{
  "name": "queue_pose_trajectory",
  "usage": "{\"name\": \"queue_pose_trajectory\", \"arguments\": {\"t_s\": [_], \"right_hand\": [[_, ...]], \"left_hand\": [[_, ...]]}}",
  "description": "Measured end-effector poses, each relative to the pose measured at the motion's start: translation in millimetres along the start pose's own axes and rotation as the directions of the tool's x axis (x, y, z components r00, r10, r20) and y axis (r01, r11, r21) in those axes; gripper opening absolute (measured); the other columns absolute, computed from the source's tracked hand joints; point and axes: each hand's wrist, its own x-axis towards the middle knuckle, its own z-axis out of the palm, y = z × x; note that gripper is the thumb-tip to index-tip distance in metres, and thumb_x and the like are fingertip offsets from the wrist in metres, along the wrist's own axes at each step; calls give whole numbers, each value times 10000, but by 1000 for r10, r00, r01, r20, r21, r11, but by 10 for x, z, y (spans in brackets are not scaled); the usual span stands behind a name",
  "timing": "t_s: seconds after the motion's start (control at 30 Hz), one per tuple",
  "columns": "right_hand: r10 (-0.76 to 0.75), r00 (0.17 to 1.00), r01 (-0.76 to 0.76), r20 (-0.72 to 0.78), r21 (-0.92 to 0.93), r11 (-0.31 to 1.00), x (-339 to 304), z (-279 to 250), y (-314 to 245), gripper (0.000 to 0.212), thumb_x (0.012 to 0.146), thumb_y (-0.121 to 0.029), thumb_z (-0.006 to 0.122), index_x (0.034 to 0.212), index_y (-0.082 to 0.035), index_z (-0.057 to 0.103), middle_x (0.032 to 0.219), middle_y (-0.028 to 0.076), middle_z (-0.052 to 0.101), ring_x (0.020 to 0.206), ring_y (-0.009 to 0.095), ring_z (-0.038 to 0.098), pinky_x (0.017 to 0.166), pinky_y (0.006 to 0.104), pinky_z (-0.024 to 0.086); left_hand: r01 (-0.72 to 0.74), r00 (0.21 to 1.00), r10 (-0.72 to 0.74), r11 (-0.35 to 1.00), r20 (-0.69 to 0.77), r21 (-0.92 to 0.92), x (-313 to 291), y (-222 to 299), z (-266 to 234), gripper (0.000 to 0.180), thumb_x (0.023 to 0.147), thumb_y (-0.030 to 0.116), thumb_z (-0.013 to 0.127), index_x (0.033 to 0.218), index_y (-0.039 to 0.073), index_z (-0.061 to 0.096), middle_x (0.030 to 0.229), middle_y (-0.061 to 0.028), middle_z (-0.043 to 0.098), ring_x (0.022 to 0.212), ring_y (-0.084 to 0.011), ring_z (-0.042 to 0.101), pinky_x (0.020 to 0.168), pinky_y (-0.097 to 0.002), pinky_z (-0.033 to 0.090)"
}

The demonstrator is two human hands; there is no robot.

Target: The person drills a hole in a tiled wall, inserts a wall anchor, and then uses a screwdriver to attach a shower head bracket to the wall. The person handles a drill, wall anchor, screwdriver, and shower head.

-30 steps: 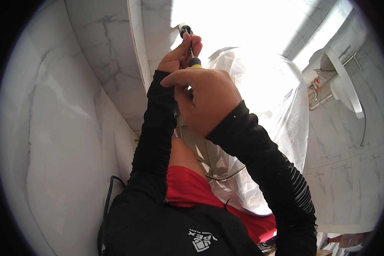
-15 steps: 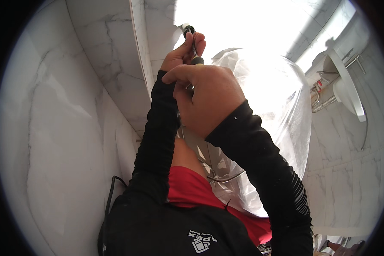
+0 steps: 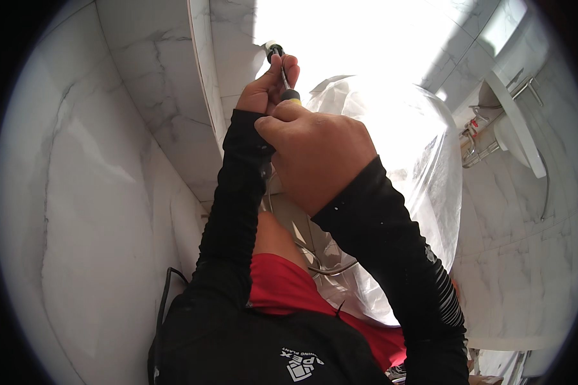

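My right hand is wrapped round the handle of a screwdriver, which has a dark and yellow handle and a thin metal shaft. The shaft points up and away to a small round black-and-white fitting at the pale marbled surface. Beside that fitting, my left hand is closed, thumb and fingers on either side of the shaft near its tip. Whether the left fingertips also grip the fitting is hard to see. My right hand covers most of the handle.
A large item under clear plastic sheeting stands close on the right. Beyond it a white washbasin with metal pipes is on the tiled wall. A marbled wall rises on my left. Flexible hoses show below my hands.
The view has shifted slightly. My right hand has turned on the screwdriver, its forefinger now curled in, and more of the yellow handle shows. My left hand keeps its place by the fitting.
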Motion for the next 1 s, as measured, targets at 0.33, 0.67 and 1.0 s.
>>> {"name": "queue_pose_trajectory", "arguments": {"t_s": [0.33, 0.67, 1.0], "right_hand": [[454, 883, -121, -117, 879, 461, -149, 133, -123, 387, 844, 38, 530, 1196, -11, 682, 1038, 91, 692, 855, 176, 675, 774, 296, 543], [192, 980, -149, -54, 437, 887, -347, 156, -34, 121, 825, -29, 611, 908, -70, 689, 993, 67, 683, 803, 290, 700, 708, 384, 567], [117, 993, -107, -31, 226, 968, -277, 146, -28, 33, 834, -102, 649, 811, -80, 655, 857, 49, 625, 758, 285, 673, 634, 418, 540]], "left_hand": [[-52, 998, 46, 993, 50, 110, 16, -36, -167, 414, 1035, 287, 583, 1299, -23, 506, 1063, -60, 637, 953, -129, 642, 887, -255, 558], [-50, 988, 25, 986, 153, 162, 41, -116, -448, 426, 1039, 230, 581, 1348, -53, 502, 1048, -78, 649, 912, -139, 662, 827, -244, 560], [-53, 946, 6, 989, 324, 137, 88, -49, -437, 371, 1039, 211, 575, 1298, -51, 535, 1000, -63, 665, 835, -130, 668, 741, -221, 551]]}}
